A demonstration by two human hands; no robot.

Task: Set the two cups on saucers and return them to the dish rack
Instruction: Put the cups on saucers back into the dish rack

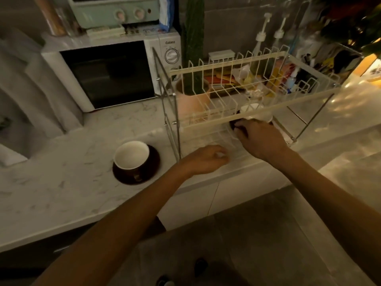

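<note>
Cups were split between two spots. One cup point(254, 112) with its dark saucer point(237, 124) was gripped at the rim by the right hand point(260, 139) on the lower tier of the dish rack point(226, 69). Empty and loosely curled, the left hand point(206, 159) was rested at the rack's front edge. Left of the rack, the second cup point(131, 156) was seated on its saucer point(153, 162) on the marble counter point(61, 182).
</note>
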